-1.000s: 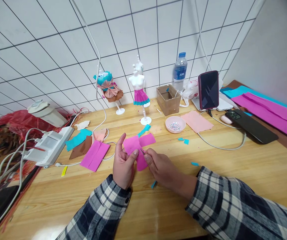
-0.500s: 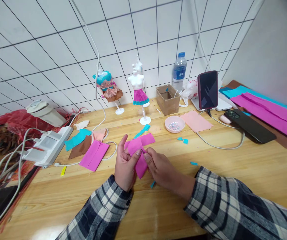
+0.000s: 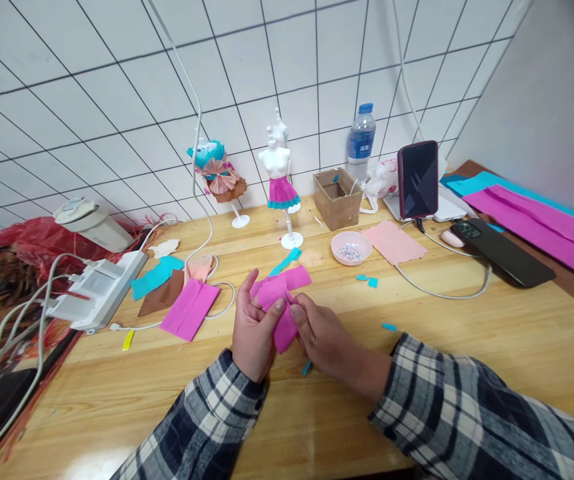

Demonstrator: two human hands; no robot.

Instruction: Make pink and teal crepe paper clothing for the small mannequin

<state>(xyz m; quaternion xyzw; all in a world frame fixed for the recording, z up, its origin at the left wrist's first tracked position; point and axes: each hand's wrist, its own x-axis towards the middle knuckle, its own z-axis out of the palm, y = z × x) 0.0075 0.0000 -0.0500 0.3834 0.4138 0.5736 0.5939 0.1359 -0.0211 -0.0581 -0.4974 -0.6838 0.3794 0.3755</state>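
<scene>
Above the middle of the wooden table, my left hand [image 3: 255, 330] pinches a folded piece of magenta crepe paper [image 3: 285, 331] between thumb and fingers. My right hand [image 3: 324, 333] is closed at the paper's right edge, its fingertips round a small thin tool [image 3: 288, 297]. Only the tool's dark, narrow tip shows, lying against the paper close to my left thumb; the rest is hidden in the fingers. Just beyond the hands lies another magenta strip [image 3: 300, 277], with a turquoise strip [image 3: 285, 261] behind it. Farther back stands a white dress form [image 3: 275, 162] in a magenta skirt with turquoise hem.
Left lie a magenta square [image 3: 190, 310], brown paper [image 3: 163, 293] and a white power strip [image 3: 109, 293]. Behind are a dressed form [image 3: 220, 177], a cardboard box [image 3: 337, 200] and a bottle [image 3: 361, 143]. Right are a pink sequin dish [image 3: 351, 249], and phones [image 3: 417, 180].
Both hands stay together on the magenta paper with almost the same grip. The whole view has shifted slightly; nothing on the table has visibly moved.
</scene>
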